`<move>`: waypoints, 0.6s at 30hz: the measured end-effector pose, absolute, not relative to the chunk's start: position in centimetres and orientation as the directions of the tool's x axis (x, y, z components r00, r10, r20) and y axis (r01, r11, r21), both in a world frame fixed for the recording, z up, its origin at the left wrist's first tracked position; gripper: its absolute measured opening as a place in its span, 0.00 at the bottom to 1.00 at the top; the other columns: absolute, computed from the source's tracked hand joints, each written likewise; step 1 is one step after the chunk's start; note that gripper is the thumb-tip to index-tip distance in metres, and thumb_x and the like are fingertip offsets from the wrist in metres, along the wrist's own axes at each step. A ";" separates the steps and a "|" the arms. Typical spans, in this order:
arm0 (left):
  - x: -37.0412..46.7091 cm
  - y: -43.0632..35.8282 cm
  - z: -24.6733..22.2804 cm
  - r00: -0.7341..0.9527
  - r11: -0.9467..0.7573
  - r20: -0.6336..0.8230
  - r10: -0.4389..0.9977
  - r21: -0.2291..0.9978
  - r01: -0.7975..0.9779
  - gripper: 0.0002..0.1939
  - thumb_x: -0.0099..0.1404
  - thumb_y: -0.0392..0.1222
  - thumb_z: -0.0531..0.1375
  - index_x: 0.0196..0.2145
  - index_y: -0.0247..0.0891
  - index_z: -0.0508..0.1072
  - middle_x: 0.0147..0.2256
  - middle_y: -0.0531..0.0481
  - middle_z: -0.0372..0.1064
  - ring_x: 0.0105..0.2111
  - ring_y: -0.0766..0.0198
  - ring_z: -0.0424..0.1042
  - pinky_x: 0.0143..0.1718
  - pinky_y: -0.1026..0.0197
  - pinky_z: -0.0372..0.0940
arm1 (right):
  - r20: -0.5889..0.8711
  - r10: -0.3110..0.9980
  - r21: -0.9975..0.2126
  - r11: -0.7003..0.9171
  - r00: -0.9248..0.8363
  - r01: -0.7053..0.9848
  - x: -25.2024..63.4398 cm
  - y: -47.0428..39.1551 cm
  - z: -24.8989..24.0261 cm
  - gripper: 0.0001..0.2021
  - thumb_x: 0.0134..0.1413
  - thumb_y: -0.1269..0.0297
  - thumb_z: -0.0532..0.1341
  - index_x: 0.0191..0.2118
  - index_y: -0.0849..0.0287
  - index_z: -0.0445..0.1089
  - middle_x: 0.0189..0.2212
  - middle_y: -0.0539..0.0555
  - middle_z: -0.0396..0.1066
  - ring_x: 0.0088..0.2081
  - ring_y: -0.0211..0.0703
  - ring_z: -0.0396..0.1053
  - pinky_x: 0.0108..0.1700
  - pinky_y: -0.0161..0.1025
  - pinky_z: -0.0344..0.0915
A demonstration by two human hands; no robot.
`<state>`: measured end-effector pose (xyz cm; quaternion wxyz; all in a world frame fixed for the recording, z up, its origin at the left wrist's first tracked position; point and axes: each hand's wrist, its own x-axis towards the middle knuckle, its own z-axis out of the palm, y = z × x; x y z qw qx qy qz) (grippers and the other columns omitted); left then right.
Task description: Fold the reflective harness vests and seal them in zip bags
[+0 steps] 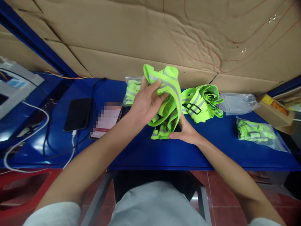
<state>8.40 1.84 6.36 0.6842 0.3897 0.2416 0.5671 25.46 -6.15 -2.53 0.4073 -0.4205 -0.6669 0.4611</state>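
A neon-green reflective strap (174, 89) with silver stripes hangs in loose loops between my hands above the blue table. My left hand (147, 100) pinches its upper folds between thumb and fingers. At the lower right of the bundle, my right hand (184, 130) has its thumb and fingers around the strap, partly hidden behind it. Just right of them lies another coiled green reflective strap (199, 102) with a black buckle (194, 108). Behind my left hand is a clear bag of folded green straps (132, 91).
A flat clear plastic bag (238, 103) lies at the back right, near an open cardboard box (274, 111). A bagged green strap (256, 131) rests at right. To the left are a black phone (77, 114) on a white cable (73, 141) and a lit phone (105, 121). Cardboard (117, 37) lines the back.
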 end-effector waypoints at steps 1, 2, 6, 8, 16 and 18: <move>8.4 2.2 6.3 0.277 0.033 0.152 0.949 0.824 -0.565 0.15 0.71 0.36 0.58 0.55 0.45 0.67 0.60 0.50 0.71 0.61 0.58 0.72 0.52 0.56 0.74 | 0.152 0.949 -0.960 0.207 -0.275 0.186 25.4 -6.0 -2.6 0.54 0.45 0.41 0.76 0.72 0.53 0.52 0.69 0.61 0.60 0.71 0.55 0.59 0.74 0.52 0.57; 8.2 2.6 6.1 0.311 0.004 0.185 0.932 0.854 -0.520 0.18 0.73 0.39 0.58 0.59 0.47 0.64 0.61 0.49 0.69 0.61 0.57 0.72 0.53 0.55 0.74 | 0.137 0.965 -0.967 0.179 -0.225 0.179 25.4 -5.9 -2.5 0.51 0.44 0.43 0.77 0.70 0.54 0.56 0.67 0.61 0.63 0.69 0.56 0.61 0.73 0.52 0.59; 6.3 3.8 4.7 0.330 -0.205 0.229 0.916 0.973 -0.108 0.38 0.73 0.43 0.61 0.72 0.58 0.46 0.65 0.48 0.65 0.59 0.57 0.74 0.56 0.49 0.75 | -0.029 0.995 -0.997 -0.021 -0.096 0.077 25.2 -5.7 -2.0 0.29 0.53 0.46 0.71 0.54 0.58 0.68 0.49 0.59 0.76 0.48 0.51 0.77 0.56 0.52 0.73; 4.9 3.0 4.4 0.315 -0.350 0.290 0.904 0.925 0.152 0.38 0.72 0.44 0.62 0.72 0.55 0.48 0.69 0.44 0.59 0.63 0.54 0.70 0.60 0.47 0.73 | -0.107 0.991 -0.993 -0.110 -0.084 -0.032 25.3 -5.7 -1.5 0.23 0.56 0.49 0.66 0.52 0.57 0.67 0.42 0.55 0.77 0.37 0.46 0.77 0.45 0.48 0.76; 3.2 -8.7 3.5 0.688 -0.761 0.339 0.642 0.388 0.520 0.21 0.74 0.51 0.61 0.60 0.40 0.70 0.58 0.39 0.72 0.57 0.46 0.74 0.57 0.39 0.72 | -0.208 0.973 -0.898 -0.231 -0.102 -0.373 25.3 -6.5 0.2 0.21 0.61 0.49 0.61 0.53 0.55 0.68 0.41 0.52 0.77 0.35 0.43 0.76 0.39 0.42 0.76; 3.3 -10.5 2.1 0.718 -0.734 0.213 0.663 0.374 0.567 0.29 0.72 0.51 0.64 0.65 0.38 0.63 0.56 0.39 0.74 0.54 0.45 0.76 0.53 0.39 0.74 | -0.178 0.978 -0.904 -0.206 -0.109 -0.373 25.1 -6.7 0.3 0.21 0.64 0.46 0.59 0.54 0.55 0.69 0.41 0.53 0.77 0.36 0.43 0.76 0.39 0.41 0.76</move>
